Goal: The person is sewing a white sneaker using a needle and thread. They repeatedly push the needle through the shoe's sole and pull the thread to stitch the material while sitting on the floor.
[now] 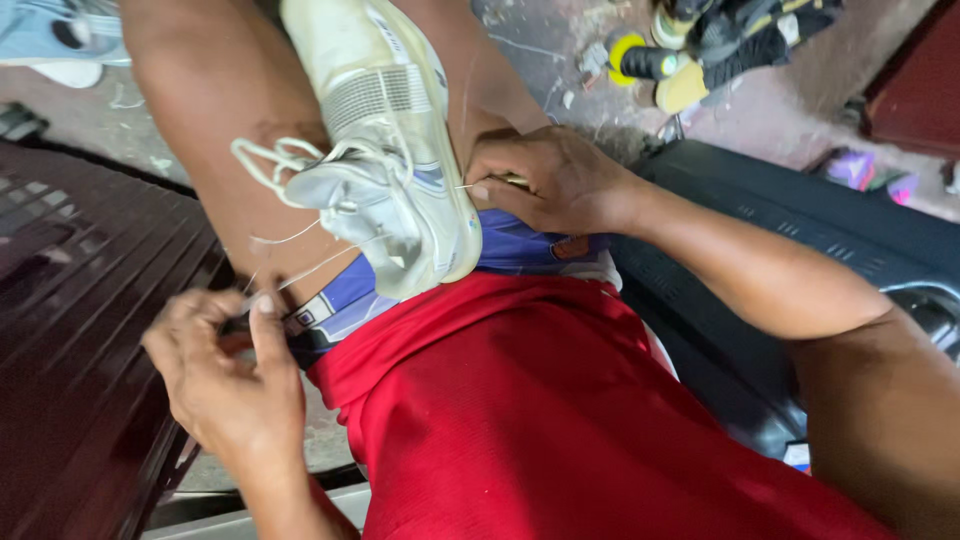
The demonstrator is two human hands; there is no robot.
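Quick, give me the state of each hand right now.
Left hand: closed, pinching a thin white thread that runs to the white shoe.
Right hand: closed against the shoe's sole edge, pinching a small tool, mostly hidden.

- The floor point(560, 50) is rough grey concrete, stained and strewn with small scraps.
- At its top edge, right of centre, lies a heap of shoes point(740, 35), dark with yellow parts, and a yellow-ended spool point(640, 60) just beside it.
- A pale blue shoe point(60, 35) rests on the floor in the top left corner.
- A small purple object point(855, 168) lies on the floor at the right, too blurred to identify.
- A dark slatted bench point(70, 330) stands at the left.
- A black plastic seat point(800, 230) stands at the right.
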